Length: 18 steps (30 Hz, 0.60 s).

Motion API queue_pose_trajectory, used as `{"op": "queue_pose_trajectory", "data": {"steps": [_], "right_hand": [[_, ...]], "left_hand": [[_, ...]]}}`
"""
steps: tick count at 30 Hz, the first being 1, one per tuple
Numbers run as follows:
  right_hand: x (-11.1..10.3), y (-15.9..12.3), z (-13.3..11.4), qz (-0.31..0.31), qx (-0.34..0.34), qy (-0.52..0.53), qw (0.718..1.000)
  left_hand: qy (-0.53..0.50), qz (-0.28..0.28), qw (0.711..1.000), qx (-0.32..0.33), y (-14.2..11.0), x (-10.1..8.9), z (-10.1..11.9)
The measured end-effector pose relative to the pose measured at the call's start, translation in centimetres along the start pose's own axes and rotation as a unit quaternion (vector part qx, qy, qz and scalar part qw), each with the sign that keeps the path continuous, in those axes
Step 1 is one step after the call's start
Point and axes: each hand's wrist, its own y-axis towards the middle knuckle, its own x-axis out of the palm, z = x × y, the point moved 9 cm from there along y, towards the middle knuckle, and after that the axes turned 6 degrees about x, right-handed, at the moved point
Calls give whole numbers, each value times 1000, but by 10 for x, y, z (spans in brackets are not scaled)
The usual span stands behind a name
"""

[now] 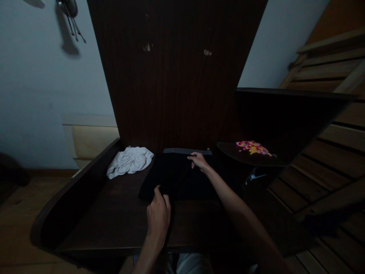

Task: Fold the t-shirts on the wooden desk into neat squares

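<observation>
A black cloth [171,173], seemingly a garment, lies spread on the dark wooden desk [114,228]; its folds are hard to make out in the dim light. My right hand [198,161] is closed in a pinch on the cloth near its far edge. At the near left edge of the cloth is my left hand [159,210], fingers curled and closed on the fabric, though the fingertips are partly hidden. Behind the cloth shows a thin grey strip [186,151]. To the left, a crumpled white cloth [131,161] rests on the desk.
A raised wooden side [76,194] bounds the desk on the left. At right, a small rounded shelf [228,152] bears colourful small pieces [253,147], with a pale blue object [255,177] below. A tall dark panel [171,83] stands behind; wooden slats [327,144] rise at far right.
</observation>
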Motion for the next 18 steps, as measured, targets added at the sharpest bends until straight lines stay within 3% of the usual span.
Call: {"op": "queue_pose_trajectory", "data": {"steps": [2,7,9,12,18], "right_hand": [[1,-1,0,2,4,6,1000],[5,-5,2,7,18,27,999],[7,-8,2,5,21,29,999],[9,-11,2,2,25,32,999],[8,-11,4,5,29,36,999]], "left_hand": [[-61,-12,997,-44,3,0,-9],[-253,68,956,-135,11,-14,-29],[-232,95,958,-139,13,-23,-31],[-150,122,976,-95,18,-38,-26],[-147,89,979,-109,28,-35,-38]]}}
